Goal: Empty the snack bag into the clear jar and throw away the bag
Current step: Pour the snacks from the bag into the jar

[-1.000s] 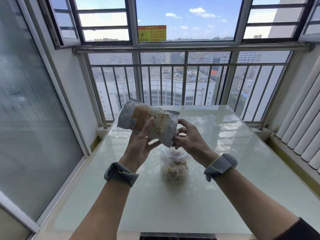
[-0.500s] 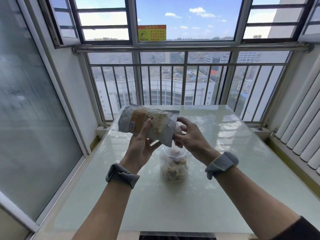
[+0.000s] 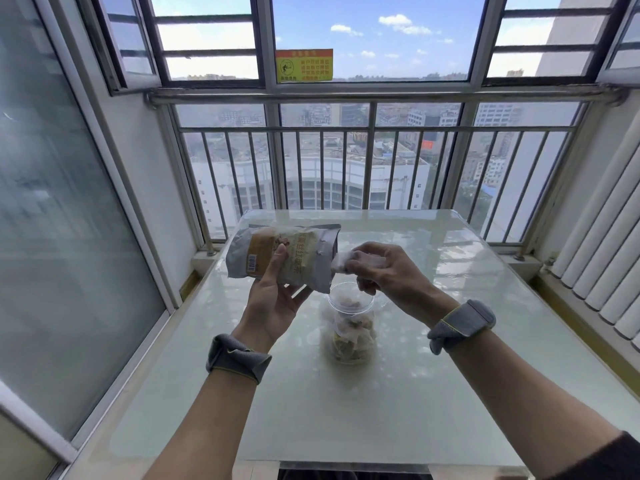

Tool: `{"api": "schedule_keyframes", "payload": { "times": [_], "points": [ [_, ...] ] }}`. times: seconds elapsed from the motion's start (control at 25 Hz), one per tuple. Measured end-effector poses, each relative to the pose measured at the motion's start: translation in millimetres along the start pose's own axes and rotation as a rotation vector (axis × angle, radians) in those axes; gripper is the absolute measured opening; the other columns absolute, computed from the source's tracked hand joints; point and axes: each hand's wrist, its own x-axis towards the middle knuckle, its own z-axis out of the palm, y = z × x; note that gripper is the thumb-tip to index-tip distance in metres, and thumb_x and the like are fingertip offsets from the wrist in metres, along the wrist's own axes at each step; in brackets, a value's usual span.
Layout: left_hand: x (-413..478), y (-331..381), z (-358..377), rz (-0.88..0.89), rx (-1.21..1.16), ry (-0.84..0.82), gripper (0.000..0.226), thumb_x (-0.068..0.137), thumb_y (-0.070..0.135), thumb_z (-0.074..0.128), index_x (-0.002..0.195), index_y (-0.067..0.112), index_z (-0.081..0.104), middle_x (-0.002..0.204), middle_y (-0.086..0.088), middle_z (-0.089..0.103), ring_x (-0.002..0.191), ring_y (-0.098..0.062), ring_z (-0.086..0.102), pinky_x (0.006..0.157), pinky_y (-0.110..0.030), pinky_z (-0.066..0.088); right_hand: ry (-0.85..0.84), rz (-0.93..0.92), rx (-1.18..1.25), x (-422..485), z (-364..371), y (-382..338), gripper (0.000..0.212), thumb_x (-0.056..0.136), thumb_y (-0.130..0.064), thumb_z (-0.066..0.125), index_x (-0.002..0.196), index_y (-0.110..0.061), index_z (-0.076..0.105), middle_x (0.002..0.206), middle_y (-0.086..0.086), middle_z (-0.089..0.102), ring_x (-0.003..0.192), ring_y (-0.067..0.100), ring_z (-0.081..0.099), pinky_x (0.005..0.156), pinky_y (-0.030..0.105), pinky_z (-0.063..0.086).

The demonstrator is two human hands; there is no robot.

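A grey and tan snack bag lies sideways in the air, its open mouth pointing right and down over the clear jar. My left hand grips the bag from below, thumb across its front. My right hand is beside the bag's mouth and pinches a small white wrapped snack packet just pulled out, above the jar's open rim. The jar stands upright on the table, partly filled with several wrapped snacks.
The pale glossy table fills the balcony floor space. A metal railing and windows stand behind it, a frosted sliding door runs along the left, and white ribbed panels line the right.
The bag has dropped lower and levelled out. My right hand has drawn a white packet out of the bag's mouth and moved slightly right.
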Motion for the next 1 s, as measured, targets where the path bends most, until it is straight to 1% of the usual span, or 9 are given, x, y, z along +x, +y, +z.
{"api": "schedule_keyframes", "payload": {
  "times": [0.12, 0.28, 0.36, 0.44, 0.56, 0.68, 0.76, 0.88, 1.0],
  "points": [
    [0, 2, -6, 0.017, -0.025, 0.027, 0.048, 0.082, 0.031, 0.076, 0.128, 0.022, 0.067, 0.121, -0.008, 0.075, 0.095, -0.024, 0.077, 0.068, -0.039, 0.064, 0.016, 0.021, -0.166, 0, -9, 4, 0.009, 0.091, -0.015, 0.074, 0.094, -0.008, 0.07, 0.065, 0.002, 0.064, 0.053, 0.017, 0.055, 0.051, 0.026, 0.044],
    [-1, 3, -8, 0.026, -0.03, 0.028, 0.051, 0.083, 0.03, 0.075, 0.132, 0.022, 0.065, 0.129, -0.009, 0.072, 0.095, -0.025, 0.078, 0.068, -0.04, 0.064, -0.1, 0.052, -0.644, -1, -12, 7, 0.029, 0.083, -0.021, 0.083, 0.109, -0.018, 0.071, 0.079, -0.006, 0.063, 0.056, 0.001, 0.055, 0.061, 0.018, 0.046],
    [-1, 3, -7, 0.026, -0.037, 0.022, 0.059, 0.083, 0.03, 0.075, 0.139, 0.021, 0.061, 0.132, -0.009, 0.07, 0.097, -0.025, 0.078, 0.069, -0.041, 0.064, -0.084, 0.028, -0.68, 0, -12, 4, 0.027, 0.083, -0.015, 0.081, 0.106, -0.02, 0.07, 0.082, -0.005, 0.063, 0.062, 0.002, 0.057, 0.066, 0.024, 0.048],
    [-2, 3, -6, 0.027, -0.046, 0.018, 0.063, 0.083, 0.029, 0.075, 0.144, 0.02, 0.058, 0.133, -0.01, 0.069, 0.098, -0.026, 0.078, 0.069, -0.042, 0.064, 0.003, -0.025, -0.67, 2, -9, 2, 0.021, 0.085, -0.015, 0.079, 0.104, -0.018, 0.071, 0.097, 0.0, 0.063, 0.073, 0.012, 0.064, 0.072, 0.031, 0.053],
    [-2, 2, -4, 0.026, -0.041, 0.019, 0.057, 0.084, 0.029, 0.075, 0.138, 0.02, 0.061, 0.134, -0.011, 0.068, 0.099, -0.026, 0.077, 0.07, -0.042, 0.064, -0.021, -0.084, -0.739, -1, 1, 2, 0.029, 0.085, -0.019, 0.08, 0.113, -0.018, 0.07, 0.104, 0.002, 0.064, 0.082, 0.016, 0.065, 0.074, 0.023, 0.051],
    [-3, 3, -2, 0.026, -0.02, 0.006, 0.052, 0.082, 0.03, 0.076, 0.132, 0.021, 0.063, 0.13, -0.012, 0.072, 0.104, -0.027, 0.076, 0.071, -0.044, 0.064, -0.073, -0.127, -0.84, -4, 5, 4, 0.018, 0.09, -0.018, 0.074, 0.108, -0.016, 0.076, 0.1, 0.001, 0.074, 0.085, 0.011, 0.063, 0.075, 0.02, 0.046],
    [-3, 5, 0, 0.052, 0.044, -0.025, 0.047, 0.082, 0.029, 0.075, 0.127, 0.025, 0.065, 0.123, -0.008, 0.076, 0.107, -0.026, 0.075, 0.073, -0.045, 0.064, 0.006, -0.092, -0.732, -1, 7, 2, 0.021, 0.096, -0.017, 0.067, 0.114, -0.012, 0.074, 0.105, 0.003, 0.076, 0.09, 0.012, 0.068, 0.079, 0.02, 0.052],
    [-6, 8, 7, 0.126, 0.193, -0.123, 0.047, 0.084, 0.021, 0.074, 0.129, 0.026, 0.062, 0.126, -0.005, 0.074, 0.114, -0.025, 0.072, 0.082, -0.048, 0.063, 0.143, 0.121, -0.114, 3, 13, -6, 0.029, 0.105, -0.02, 0.053, 0.126, -0.003, 0.063, 0.121, 0.02, 0.069, 0.106, 0.032, 0.069, 0.098, 0.039, 0.056],
    [-9, 10, 20, 0.231, 0.449, -0.214, 0.047, 0.085, 0.013, 0.076, 0.128, 0.024, 0.06, 0.126, -0.005, 0.073, 0.12, -0.025, 0.069, 0.091, -0.05, 0.061, 0.07, 0.303, 0.369, 4, 25, -10, 0.037, 0.108, -0.032, 0.042, 0.129, -0.005, 0.057, 0.129, 0.021, 0.063, 0.11, 0.037, 0.066, 0.104, 0.047, 0.053]
  ]
}}
